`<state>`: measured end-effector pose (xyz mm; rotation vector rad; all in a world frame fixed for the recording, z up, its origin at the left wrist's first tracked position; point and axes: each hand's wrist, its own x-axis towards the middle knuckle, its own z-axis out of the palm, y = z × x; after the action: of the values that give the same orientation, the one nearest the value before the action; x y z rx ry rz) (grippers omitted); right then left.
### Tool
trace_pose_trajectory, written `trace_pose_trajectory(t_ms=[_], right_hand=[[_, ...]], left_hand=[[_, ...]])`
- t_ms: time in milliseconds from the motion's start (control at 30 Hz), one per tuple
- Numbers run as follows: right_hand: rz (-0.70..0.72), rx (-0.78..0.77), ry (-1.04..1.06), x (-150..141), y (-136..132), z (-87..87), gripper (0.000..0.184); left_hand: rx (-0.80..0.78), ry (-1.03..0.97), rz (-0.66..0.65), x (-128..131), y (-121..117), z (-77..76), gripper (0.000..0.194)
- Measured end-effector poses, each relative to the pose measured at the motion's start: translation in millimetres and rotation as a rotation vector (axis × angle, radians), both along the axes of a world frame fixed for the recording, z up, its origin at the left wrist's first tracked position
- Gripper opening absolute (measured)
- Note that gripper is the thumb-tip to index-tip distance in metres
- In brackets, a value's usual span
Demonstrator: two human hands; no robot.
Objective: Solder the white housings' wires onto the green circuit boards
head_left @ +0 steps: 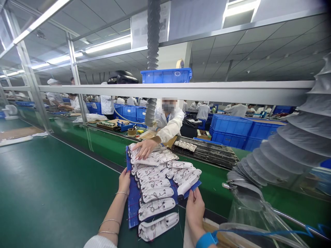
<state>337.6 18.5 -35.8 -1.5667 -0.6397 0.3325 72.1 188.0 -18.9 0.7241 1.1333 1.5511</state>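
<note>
My left hand is closed on the left edge of a blue board. At the right corner of the same board, my right hand grips with the thumb on top. Rows of white plastic housings with thin dark and red wires lie across the board. One smooth white housing is turned over beside my right fingers. The nearest housing lies at the board's front end. From across the bench, a co-worker's hand rests on the housings at the far left corner.
A green bench runs along the left. Behind the board, a dark slatted conveyor carries more housings. A grey flexible duct and a clear hood stand at right. Blue crates are stacked beyond. A metal rail crosses overhead.
</note>
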Motion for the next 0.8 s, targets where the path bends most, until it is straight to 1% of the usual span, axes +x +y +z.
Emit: trace_pose_trajectory(t_ms=[367,600,800], right_hand=[[0.003,-0.005,0.005,-0.2,0.0,-0.7,0.077],[0.017,-0.012,0.012,-0.4,-1.5,0.8,0.075],[-0.003,-0.017,0.004,-0.8,-1.0,1.0,0.074]], left_hand=[[0.009,0.013,-0.023,0.9,-5.2,5.0,0.029],[-0.003,0.014,-0.017,0.7,-6.3,5.1,0.028],[-0.004,0.018,-0.019,0.4,-6.3,5.5,0.028]])
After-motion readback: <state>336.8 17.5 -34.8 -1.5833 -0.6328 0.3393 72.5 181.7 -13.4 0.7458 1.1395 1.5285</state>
